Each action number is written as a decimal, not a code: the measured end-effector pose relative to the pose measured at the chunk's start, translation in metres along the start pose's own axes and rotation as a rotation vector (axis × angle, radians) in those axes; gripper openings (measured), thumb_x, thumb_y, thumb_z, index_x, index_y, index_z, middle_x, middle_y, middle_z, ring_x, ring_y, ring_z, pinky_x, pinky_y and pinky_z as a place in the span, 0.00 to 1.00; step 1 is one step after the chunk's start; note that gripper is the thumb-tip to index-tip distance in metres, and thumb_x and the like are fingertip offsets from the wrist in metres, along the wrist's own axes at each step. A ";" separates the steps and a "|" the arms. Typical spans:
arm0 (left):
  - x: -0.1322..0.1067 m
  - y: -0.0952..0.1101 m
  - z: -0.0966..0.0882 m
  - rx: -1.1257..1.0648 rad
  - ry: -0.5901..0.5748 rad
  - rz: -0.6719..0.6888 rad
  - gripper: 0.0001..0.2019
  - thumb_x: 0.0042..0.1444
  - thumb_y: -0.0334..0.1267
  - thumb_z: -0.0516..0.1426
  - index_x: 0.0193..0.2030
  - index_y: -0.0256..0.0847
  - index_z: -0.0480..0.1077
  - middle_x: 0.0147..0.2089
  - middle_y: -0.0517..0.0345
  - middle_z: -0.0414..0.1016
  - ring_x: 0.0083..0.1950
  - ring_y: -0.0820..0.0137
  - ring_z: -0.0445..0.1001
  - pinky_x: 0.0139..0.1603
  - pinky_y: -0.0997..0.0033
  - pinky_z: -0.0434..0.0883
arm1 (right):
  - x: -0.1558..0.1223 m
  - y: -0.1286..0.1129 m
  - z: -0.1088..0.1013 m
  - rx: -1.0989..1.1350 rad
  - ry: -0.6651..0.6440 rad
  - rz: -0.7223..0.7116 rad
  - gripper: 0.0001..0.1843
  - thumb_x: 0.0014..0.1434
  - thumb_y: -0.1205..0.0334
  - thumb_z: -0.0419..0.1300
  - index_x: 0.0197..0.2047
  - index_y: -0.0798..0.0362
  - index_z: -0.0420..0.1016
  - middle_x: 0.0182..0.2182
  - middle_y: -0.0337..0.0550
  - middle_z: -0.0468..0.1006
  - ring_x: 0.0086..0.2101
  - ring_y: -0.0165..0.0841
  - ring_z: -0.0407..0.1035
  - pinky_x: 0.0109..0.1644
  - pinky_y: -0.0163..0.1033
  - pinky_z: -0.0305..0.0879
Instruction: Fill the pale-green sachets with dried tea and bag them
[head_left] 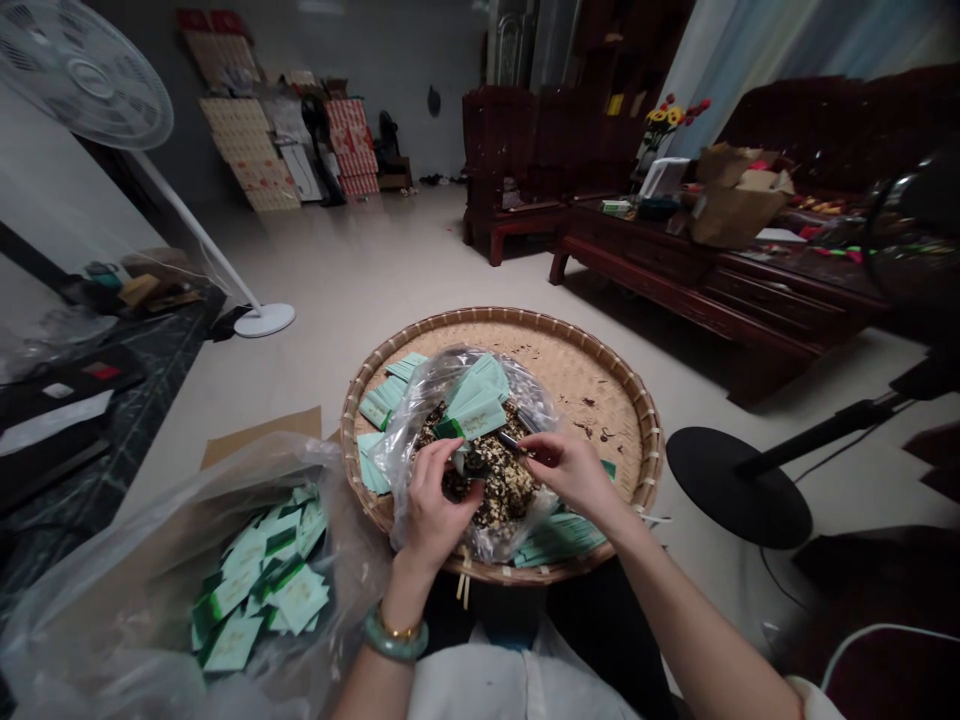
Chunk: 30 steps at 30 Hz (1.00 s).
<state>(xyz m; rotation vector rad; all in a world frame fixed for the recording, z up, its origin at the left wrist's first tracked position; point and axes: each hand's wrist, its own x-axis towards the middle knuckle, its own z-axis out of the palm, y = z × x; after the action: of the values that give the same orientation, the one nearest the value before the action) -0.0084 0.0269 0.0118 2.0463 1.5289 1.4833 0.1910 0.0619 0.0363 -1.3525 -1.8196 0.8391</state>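
Bamboo tray (589, 365): your left hand (439, 505) pinches what seems a green packet (457, 460), your right hand (564, 468) a slim dark strip (510, 441), above a plastic bag (397, 470) of loose tea (495, 485).

A round woven bamboo tray (592, 370) lies before the person, holding an open clear plastic bag (397, 470) of dried tea leaves (495, 480) and flat paper packets (472, 405). Left of the tray, a second clear plastic bag (150, 600) holds more flat paper packets (262, 590). Behind it, left, a white pedestal fan (97, 90) stands on the tiled floor (390, 260). Farther right, a cardboard box (739, 200) sits on a carved wooden table (637, 240).
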 end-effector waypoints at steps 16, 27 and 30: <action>0.001 0.000 0.004 -0.013 -0.013 -0.007 0.21 0.50 0.31 0.60 0.53 0.43 0.65 0.49 0.50 0.69 0.52 0.61 0.69 0.47 0.60 0.73 | 0.000 -0.067 -0.006 -0.031 0.080 -0.363 0.10 0.59 0.66 0.58 0.44 0.51 0.78 0.36 0.42 0.80 0.35 0.31 0.74 0.40 0.36 0.71; 0.001 -0.004 -0.003 -0.017 0.044 -0.057 0.21 0.49 0.30 0.61 0.51 0.42 0.66 0.49 0.52 0.69 0.50 0.64 0.70 0.44 0.66 0.74 | -0.011 0.012 0.017 -0.526 -0.283 0.076 0.18 0.56 0.79 0.51 0.42 0.55 0.78 0.39 0.51 0.80 0.43 0.39 0.75 0.46 0.38 0.67; 0.001 -0.002 0.000 -0.019 0.042 -0.044 0.20 0.49 0.31 0.61 0.51 0.41 0.66 0.48 0.51 0.69 0.50 0.64 0.70 0.43 0.67 0.74 | -0.006 0.013 0.024 -0.724 -0.325 0.158 0.17 0.57 0.79 0.50 0.40 0.56 0.76 0.38 0.53 0.79 0.42 0.40 0.75 0.44 0.37 0.66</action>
<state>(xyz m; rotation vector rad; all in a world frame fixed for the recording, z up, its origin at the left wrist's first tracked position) -0.0091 0.0289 0.0114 1.9703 1.5590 1.5279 0.1787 0.0572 0.0120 -1.9056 -2.4335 0.5014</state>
